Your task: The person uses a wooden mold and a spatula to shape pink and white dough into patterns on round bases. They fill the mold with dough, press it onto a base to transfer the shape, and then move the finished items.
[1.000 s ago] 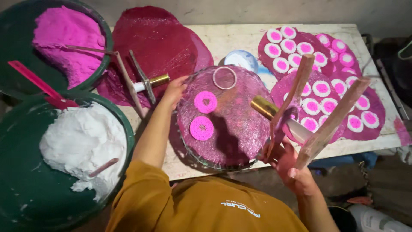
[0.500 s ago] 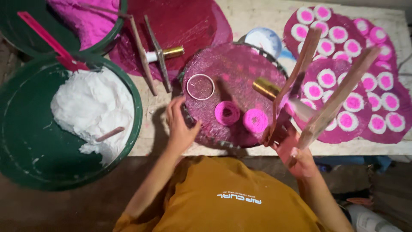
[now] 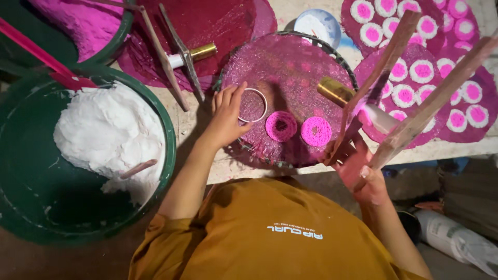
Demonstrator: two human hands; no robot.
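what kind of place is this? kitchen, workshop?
Probably a small handmade food workshop, not a home kitchen. A green tub holds white dough, round mats carry rows of pink-and-white discs, and the left hand touches a metal ring on a pink-stained round tray.

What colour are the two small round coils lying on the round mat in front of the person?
Both coils are bright pink, lying on the glittery magenta mat; head view.
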